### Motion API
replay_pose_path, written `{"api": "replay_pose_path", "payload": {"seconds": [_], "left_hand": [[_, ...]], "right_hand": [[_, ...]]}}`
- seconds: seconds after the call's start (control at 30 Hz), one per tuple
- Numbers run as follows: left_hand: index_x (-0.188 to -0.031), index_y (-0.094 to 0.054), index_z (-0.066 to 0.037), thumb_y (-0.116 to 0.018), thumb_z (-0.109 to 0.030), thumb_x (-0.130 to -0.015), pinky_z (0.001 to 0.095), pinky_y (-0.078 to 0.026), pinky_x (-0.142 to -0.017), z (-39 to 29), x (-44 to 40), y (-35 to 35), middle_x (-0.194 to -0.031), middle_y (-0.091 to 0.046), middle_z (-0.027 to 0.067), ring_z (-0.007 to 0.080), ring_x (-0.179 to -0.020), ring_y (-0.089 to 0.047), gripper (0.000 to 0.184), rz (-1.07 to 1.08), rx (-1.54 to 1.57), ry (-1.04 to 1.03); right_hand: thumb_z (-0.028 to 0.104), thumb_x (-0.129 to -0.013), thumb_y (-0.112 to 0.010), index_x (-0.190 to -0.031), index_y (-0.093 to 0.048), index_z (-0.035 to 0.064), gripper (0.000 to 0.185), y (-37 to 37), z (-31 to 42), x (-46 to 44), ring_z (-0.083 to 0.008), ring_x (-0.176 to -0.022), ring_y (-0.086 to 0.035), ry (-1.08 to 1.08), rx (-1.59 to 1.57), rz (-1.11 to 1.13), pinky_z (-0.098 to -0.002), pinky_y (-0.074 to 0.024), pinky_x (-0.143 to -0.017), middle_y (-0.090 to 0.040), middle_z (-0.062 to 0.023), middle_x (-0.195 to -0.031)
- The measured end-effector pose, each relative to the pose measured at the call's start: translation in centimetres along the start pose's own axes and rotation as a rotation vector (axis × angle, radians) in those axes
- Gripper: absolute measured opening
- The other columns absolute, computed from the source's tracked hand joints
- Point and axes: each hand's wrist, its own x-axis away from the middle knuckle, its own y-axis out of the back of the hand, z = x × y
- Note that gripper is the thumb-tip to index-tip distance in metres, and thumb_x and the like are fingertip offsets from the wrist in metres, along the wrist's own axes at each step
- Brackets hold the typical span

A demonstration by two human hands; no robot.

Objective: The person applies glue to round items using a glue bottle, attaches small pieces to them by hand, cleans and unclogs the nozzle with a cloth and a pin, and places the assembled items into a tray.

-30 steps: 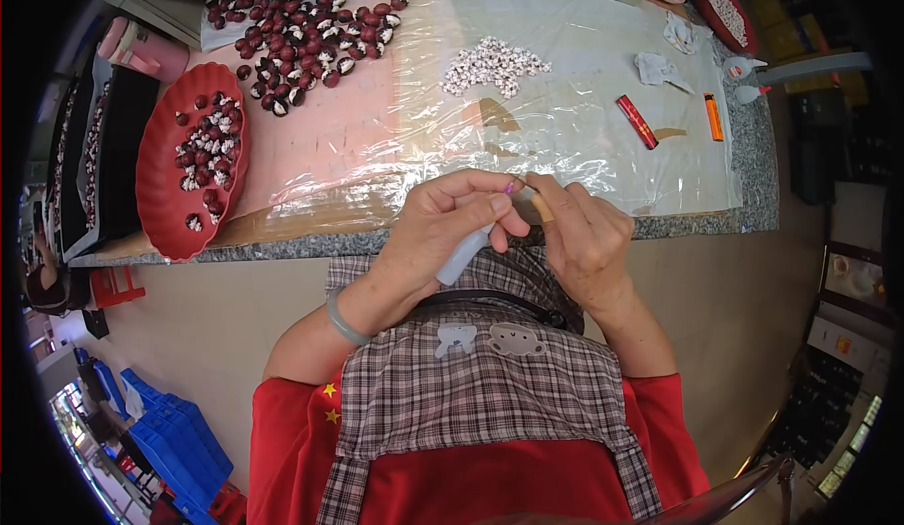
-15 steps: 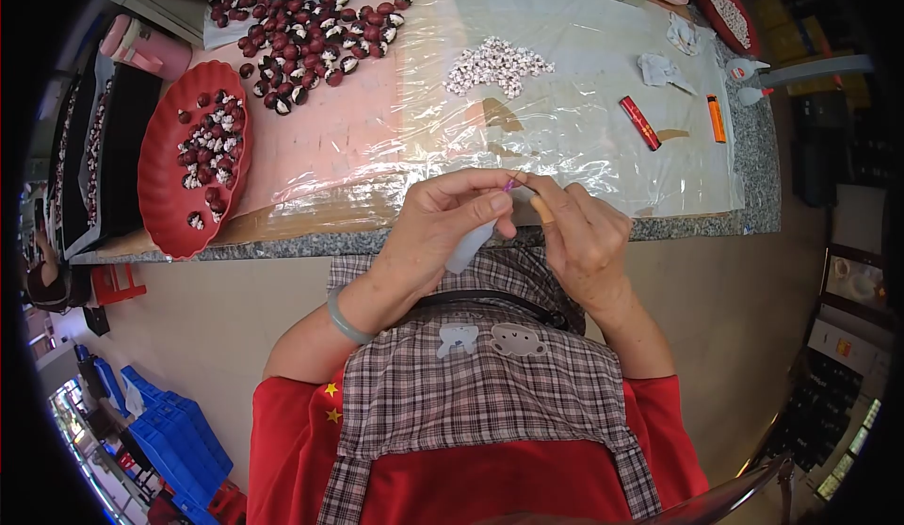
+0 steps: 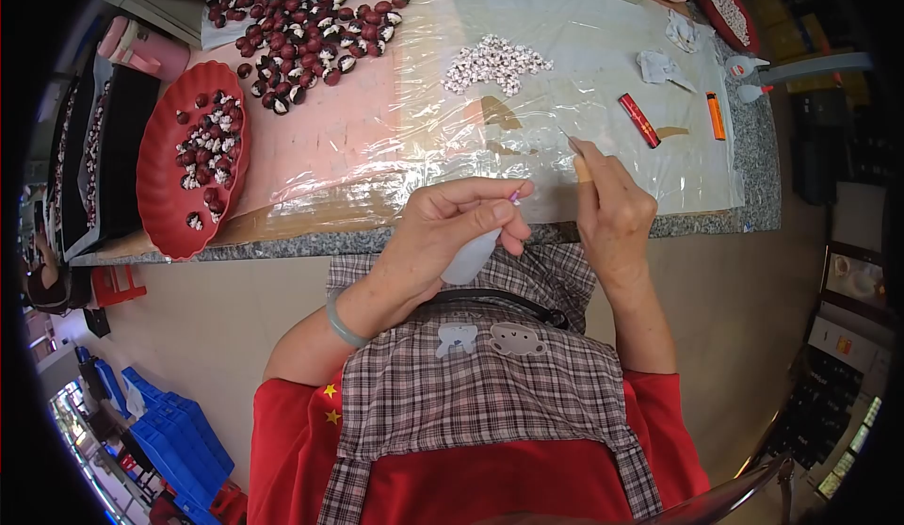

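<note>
My left hand (image 3: pixel 457 224) is closed around a soft, translucent white bottle (image 3: pixel 473 258), which hangs below the fingers. A small purple tip (image 3: pixel 515 194) shows between the thumb and forefinger, with a tiny white bit beside it. My right hand (image 3: pixel 614 207) pinches a thin, pointed metal tool (image 3: pixel 571 142), its point directed up and left over the table. A pale yellowish cover (image 3: pixel 586 178) shows on one right finger. Ahead of the hands lies a pile of small white pieces with dark marks (image 3: pixel 497 65).
Dark red and white balls (image 3: pixel 306 49) spread over the back left. A red scalloped tray (image 3: pixel 155 186) holds more. On the right are a red tube (image 3: pixel 639 121), an orange lighter-like stick (image 3: pixel 716 116), crumpled tissue (image 3: pixel 662 68) and small bottles (image 3: pixel 750 95). The granite table edge (image 3: pixel 692 226) runs before me.
The right hand has moved right, away from the left, carrying the metal tool off the purple tip. The left hand has shifted slightly right and still holds the bottle.
</note>
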Motion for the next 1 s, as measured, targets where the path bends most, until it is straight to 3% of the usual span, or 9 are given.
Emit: {"api": "replay_pose_path", "payload": {"seconds": [0.33,0.53,0.67,0.87,0.97,1.0], "left_hand": [[-0.117,-0.058,0.003,-0.057,-0.012,-0.091,0.0261,-0.052,-0.074,0.7,-0.2,0.2,-0.087,-0.066,0.0117,0.0158,-0.077,-0.064,0.029,-0.013,0.012,-0.059],[-0.118,-0.058,0.003,-0.056,-0.012,-0.092,0.0255,-0.052,-0.072,-0.1,0.2,-0.2,-0.087,-0.066,0.0119,0.0147,-0.075,-0.063,0.030,0.001,-0.022,0.011],[-0.118,-0.058,0.003,-0.057,-0.012,-0.092,0.0252,-0.052,-0.071,0.3,-0.2,0.1,-0.087,-0.066,0.0119,0.0146,-0.075,-0.063,0.031,-0.021,0.024,-0.022],[-0.118,-0.058,0.003,-0.057,-0.013,-0.092,0.0250,-0.052,-0.071,0.2,0.0,-0.1,-0.087,-0.066,0.0121,0.0147,-0.075,-0.063,0.031,-0.012,-0.002,-0.017],[-0.118,-0.058,0.003,-0.056,-0.013,-0.092,0.0249,-0.052,-0.071,-0.1,0.1,-0.1,-0.087,-0.066,0.0120,0.0147,-0.075,-0.063,0.031,-0.001,-0.008,-0.010],[-0.118,-0.058,0.003,-0.056,-0.013,-0.092,0.0249,-0.052,-0.071,0.1,0.0,0.0,-0.087,-0.066,0.0120,0.0147,-0.075,-0.063,0.031,-0.008,0.005,-0.021]], "right_hand": [[0.009,-0.078,-0.067,-0.100,-0.064,0.0045,0.022,0.1,2.0,0.6,-0.0178,-0.045,-0.051,0.115,-0.066,0.041,-0.0303,-0.0398,-0.042,-0.053,-0.0050,-0.062],[0.009,-0.077,-0.068,-0.094,-0.063,0.0046,0.018,-0.8,-0.6,0.3,-0.0185,-0.046,-0.052,-0.033,0.051,-0.049,-0.0311,-0.0400,-0.042,-0.053,-0.0045,-0.062],[0.009,-0.077,-0.067,-0.093,-0.063,0.0045,0.017,-0.1,1.4,0.4,-0.0195,-0.046,-0.052,0.125,-0.065,-0.020,-0.0313,-0.0404,-0.043,-0.053,-0.0054,-0.061],[0.005,-0.075,-0.066,-0.093,-0.063,0.0036,0.019,0.0,1.1,0.4,-0.0196,-0.047,-0.053,0.093,0.013,0.070,-0.0314,-0.0407,-0.043,-0.054,-0.0062,-0.062],[0.004,-0.075,-0.066,-0.093,-0.062,0.0038,0.018,-0.7,-0.5,0.6,-0.0198,-0.047,-0.054,0.000,-0.024,-0.032,-0.0315,-0.0404,-0.043,-0.054,-0.0065,-0.062],[0.004,-0.075,-0.067,-0.093,-0.062,0.0036,0.019,-0.5,0.0,0.4,-0.0196,-0.047,-0.054,0.065,-0.043,-0.047,-0.0315,-0.0403,-0.043,-0.054,-0.0062,-0.062]]}}
